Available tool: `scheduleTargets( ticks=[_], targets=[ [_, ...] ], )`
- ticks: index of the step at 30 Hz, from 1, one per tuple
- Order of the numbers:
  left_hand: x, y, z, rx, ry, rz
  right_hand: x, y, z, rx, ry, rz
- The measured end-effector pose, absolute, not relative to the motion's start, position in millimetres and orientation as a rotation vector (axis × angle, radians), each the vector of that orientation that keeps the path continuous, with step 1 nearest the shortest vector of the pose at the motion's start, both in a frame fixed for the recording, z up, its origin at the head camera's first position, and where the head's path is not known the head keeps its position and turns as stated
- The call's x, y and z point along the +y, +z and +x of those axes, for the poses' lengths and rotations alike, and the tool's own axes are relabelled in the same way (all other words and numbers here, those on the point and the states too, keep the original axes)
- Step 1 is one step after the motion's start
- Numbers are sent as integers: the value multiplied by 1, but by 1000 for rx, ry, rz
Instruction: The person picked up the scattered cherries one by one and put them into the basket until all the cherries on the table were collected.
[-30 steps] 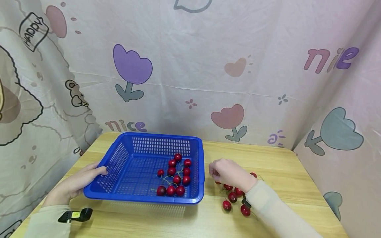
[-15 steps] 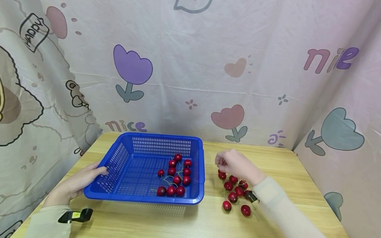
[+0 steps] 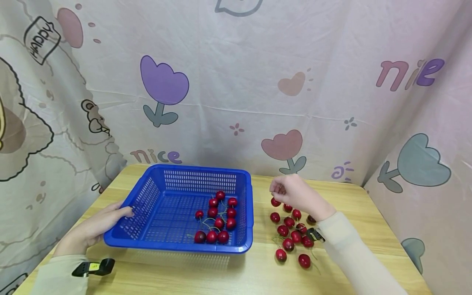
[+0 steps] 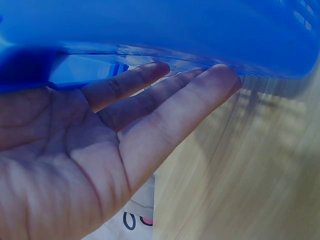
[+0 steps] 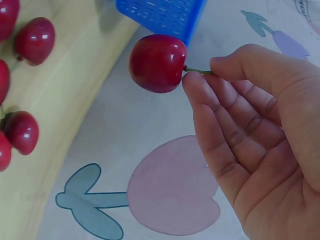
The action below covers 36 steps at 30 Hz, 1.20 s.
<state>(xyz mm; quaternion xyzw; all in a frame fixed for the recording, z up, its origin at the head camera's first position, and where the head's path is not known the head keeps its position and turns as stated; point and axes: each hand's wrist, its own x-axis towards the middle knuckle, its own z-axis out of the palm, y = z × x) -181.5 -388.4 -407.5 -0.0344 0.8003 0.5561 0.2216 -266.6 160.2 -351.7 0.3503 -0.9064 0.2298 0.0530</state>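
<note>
My left hand (image 3: 97,224) holds the blue plastic basket (image 3: 177,247) by its left side. The thumb lies over the rim, while the fingers (image 4: 165,112) extend underneath in the left wrist view. Several red cherries (image 3: 223,236) with green stems lie in the right half of the basket. To its right, my right hand (image 3: 298,196) is above the table's far part. Thumb and index finger pinch the stem of a cherry (image 5: 158,64), and the fruit hangs free of the fingertips in the right wrist view. Loose cherries (image 3: 296,236) lie in a cluster nearer the front.
A light wooden table (image 3: 368,254) carries everything. Behind it and along both sides hangs a pale curtain (image 3: 228,82) printed with tulips and words. Each wrist wears a small black device, such as the camera (image 3: 94,267) on the left one.
My right hand has risen from the loose cherries and shifted slightly right and back, with a cherry hanging from it. More of the cluster shows. The left hand and basket have stayed put.
</note>
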Motion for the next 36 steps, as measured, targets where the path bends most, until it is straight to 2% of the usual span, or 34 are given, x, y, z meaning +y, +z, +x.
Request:
scheduleTargets(
  ticks=[16,36],
  targets=[
    [-389,-408,-182,2213,1522,-106,127,-331,-271,-2777,707,1049],
    [-390,-408,-184,2232,1509,-112,69,-324,-279,-2797,769,1169]
  ],
)
